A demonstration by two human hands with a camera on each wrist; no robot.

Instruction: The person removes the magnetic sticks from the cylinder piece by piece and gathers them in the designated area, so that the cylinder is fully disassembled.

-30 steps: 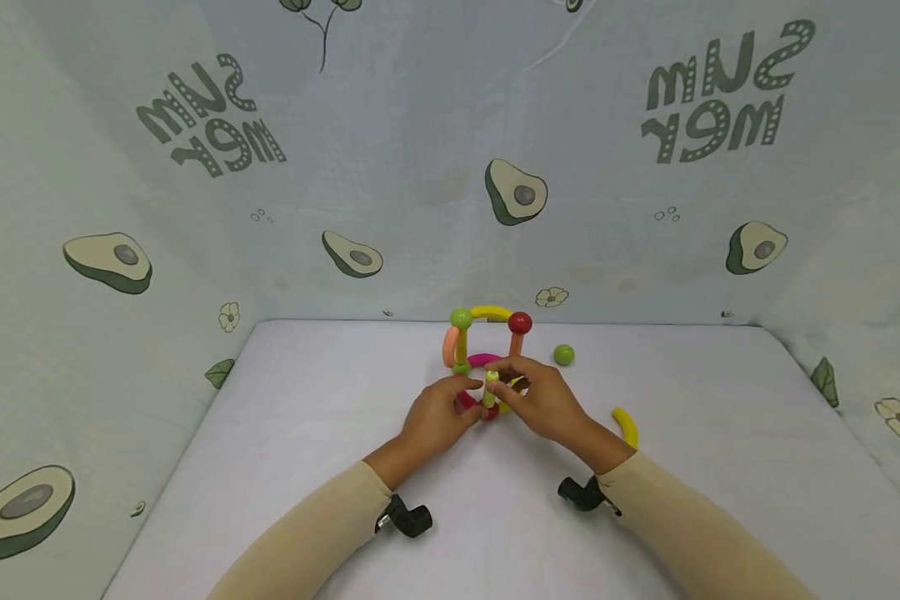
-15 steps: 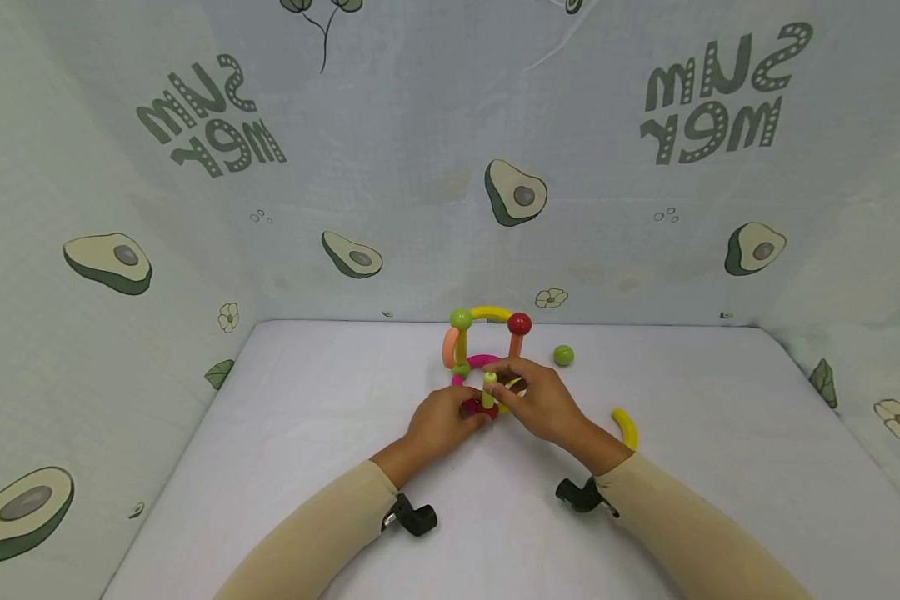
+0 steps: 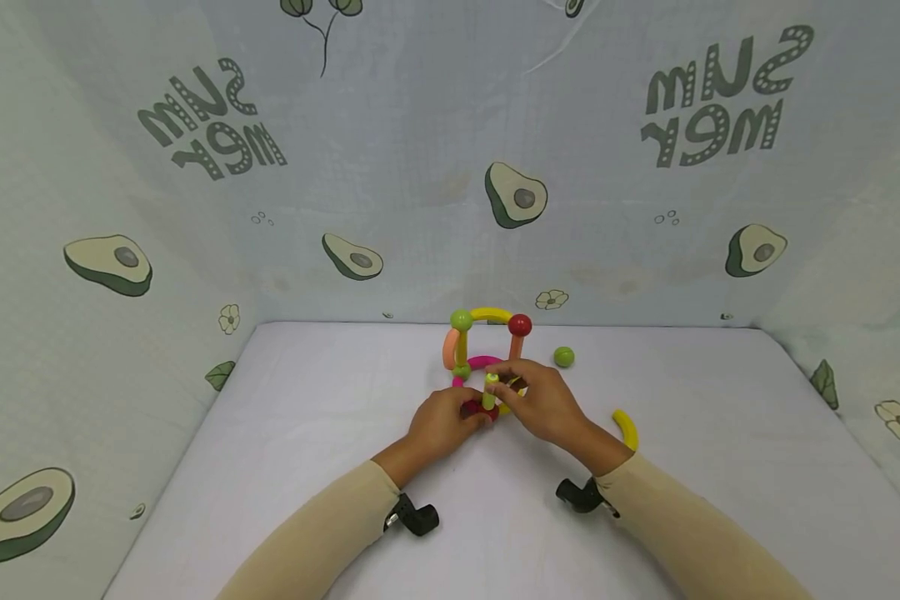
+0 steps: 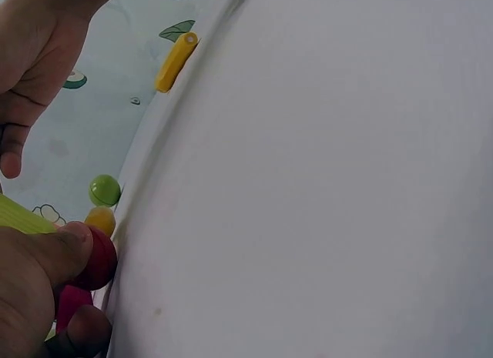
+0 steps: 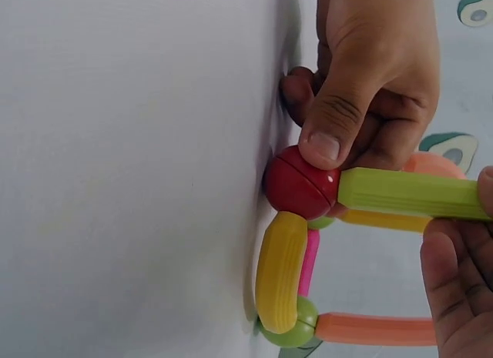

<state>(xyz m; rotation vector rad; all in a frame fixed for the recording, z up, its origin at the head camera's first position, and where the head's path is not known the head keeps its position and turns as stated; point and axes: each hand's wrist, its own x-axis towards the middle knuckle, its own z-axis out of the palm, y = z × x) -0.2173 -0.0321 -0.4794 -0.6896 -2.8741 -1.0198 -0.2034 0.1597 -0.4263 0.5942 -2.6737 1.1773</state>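
My left hand (image 3: 442, 423) holds a red ball (image 5: 296, 185) at the near corner of a ball-and-rod toy frame, the thumb pressing on its side. From that ball a light green rod (image 5: 416, 192) stands upright, its lower end right at the ball. My right hand (image 3: 538, 398) pinches the rod near its top between thumb and fingers. A curved yellow rod (image 5: 281, 273) joins the red ball to a green ball (image 5: 299, 327). Behind the hands rise a taller green ball (image 3: 461, 320), another red ball (image 3: 520, 325), and a curved yellow rod (image 3: 490, 313) bridging them.
A loose green ball (image 3: 564, 357) lies right of the frame on the white table (image 3: 330, 383). Nearer, beside the right wrist, lies a loose curved yellow rod (image 3: 626, 428). A printed cloth wall (image 3: 435, 250) stands behind the table.
The left hand has shifted slightly right and downward, its thumb now on the red ball. The green rod has moved a little down toward the ball. In the last half second little has moved.
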